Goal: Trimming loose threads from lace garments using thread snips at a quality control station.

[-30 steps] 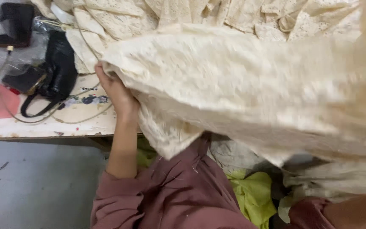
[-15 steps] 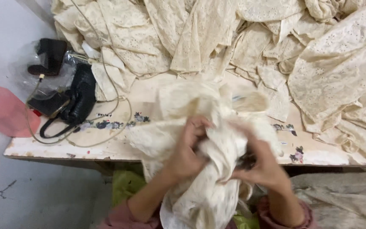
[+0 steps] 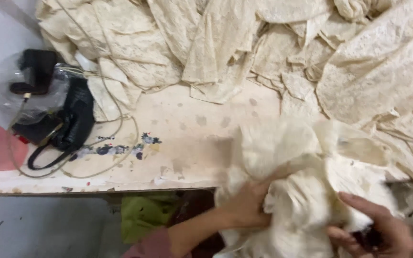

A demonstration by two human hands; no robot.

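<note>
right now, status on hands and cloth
Left hand and right hand both gripping bunched cream cloth. Cloth at table edge. Lace pile behind.

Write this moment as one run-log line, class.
left hand: gripping bunched cream lace fabric | right hand: clutching same bundle | stained white table: black bag at its left end

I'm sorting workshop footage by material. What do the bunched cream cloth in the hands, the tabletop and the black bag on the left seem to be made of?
Bunched cream cloth: probably lace or eyelet fabric, matte, though blurred; the pile behind shows a perforated pattern.
Tabletop: likely painted wood or board, off-white, stained, with dark paint marks.
Black bag: smooth with a slight sheen, perhaps leather or imitation; cannot tell which.
</note>
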